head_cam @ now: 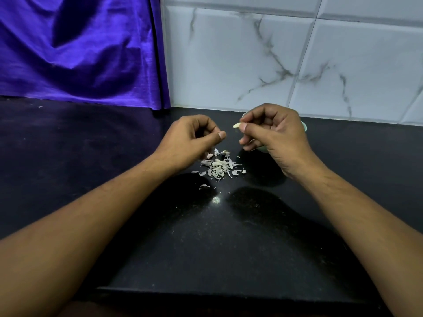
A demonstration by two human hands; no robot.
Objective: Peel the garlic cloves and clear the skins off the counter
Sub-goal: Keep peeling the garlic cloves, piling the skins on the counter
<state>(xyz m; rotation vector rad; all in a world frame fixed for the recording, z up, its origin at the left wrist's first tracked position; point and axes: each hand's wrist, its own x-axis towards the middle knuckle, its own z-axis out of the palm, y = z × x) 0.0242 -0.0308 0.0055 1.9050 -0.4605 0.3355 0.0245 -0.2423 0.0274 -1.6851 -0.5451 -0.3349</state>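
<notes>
A glossy purple cloth (pixel 75 49) hangs in soft folds at the far left, its lower hem meeting the far edge of the dark speckled surface (pixel 206 248). To its right, a wall of large white tiles (pixel 240 60) with grey marble veins and pale grout lines runs along the far edge to the far right corner. A small pale green bowl (pixel 262 149) stands near the far edge, right of centre, mostly hidden; only bits of its rim show.
</notes>
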